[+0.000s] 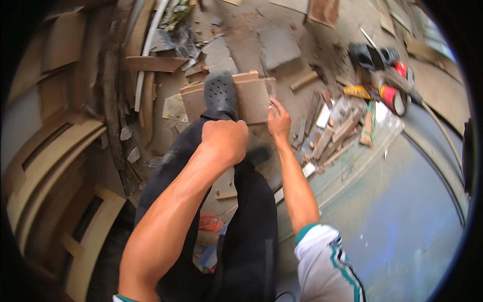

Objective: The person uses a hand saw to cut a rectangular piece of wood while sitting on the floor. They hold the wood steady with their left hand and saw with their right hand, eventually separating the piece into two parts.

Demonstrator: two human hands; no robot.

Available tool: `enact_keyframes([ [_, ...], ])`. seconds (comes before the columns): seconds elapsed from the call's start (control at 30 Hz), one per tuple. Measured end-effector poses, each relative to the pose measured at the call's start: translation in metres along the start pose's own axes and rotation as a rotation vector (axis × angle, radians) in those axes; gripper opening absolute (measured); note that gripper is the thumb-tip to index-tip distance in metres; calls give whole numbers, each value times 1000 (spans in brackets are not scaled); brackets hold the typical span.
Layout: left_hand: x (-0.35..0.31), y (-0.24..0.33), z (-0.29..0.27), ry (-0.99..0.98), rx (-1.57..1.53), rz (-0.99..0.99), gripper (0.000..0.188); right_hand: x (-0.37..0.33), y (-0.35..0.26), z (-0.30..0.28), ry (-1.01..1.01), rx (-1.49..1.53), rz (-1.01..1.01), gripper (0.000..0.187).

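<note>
A flat reddish-brown board (255, 100) lies under my foot, with the grey clog (220, 94) pressing on it and a second board edge showing behind. My right hand (278, 121) grips the board's right edge, thumb and index finger at its corner. Just in front of the clog's heel, over the black trouser leg, my left hand (225, 141) is closed in a fist. Its fingers are turned away, so whatever it may hold is hidden.
Wood offcuts (337, 133) and rubble lie to the right, beside a bluish sheet surface (387, 211). A red-and-yellow power tool (390, 98) with a cord rests at the far right. Wooden frames (50, 171) and a rough post (114, 90) stand at the left.
</note>
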State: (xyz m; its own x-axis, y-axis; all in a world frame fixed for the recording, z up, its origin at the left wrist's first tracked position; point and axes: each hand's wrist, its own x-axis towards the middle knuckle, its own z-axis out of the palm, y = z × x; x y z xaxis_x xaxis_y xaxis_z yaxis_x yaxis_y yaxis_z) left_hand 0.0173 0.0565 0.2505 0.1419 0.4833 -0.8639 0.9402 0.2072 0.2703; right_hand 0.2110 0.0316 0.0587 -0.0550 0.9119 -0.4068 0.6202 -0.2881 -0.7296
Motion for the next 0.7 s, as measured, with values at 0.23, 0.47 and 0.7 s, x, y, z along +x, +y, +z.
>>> enact_keyframes([
  [0.23, -23, -40, 15, -14, -71, -88, 27, -153, -66, -70, -186, 94, 111, 31],
  [0.47, -1, 4, 17, -65, 13, 35, 30, 7, -12, 5, -62, -71, 231, 37],
  [0.7, -21, -28, 32, -132, -69, -8, 36, -157, -45, -52, -144, 79, 23, 42],
])
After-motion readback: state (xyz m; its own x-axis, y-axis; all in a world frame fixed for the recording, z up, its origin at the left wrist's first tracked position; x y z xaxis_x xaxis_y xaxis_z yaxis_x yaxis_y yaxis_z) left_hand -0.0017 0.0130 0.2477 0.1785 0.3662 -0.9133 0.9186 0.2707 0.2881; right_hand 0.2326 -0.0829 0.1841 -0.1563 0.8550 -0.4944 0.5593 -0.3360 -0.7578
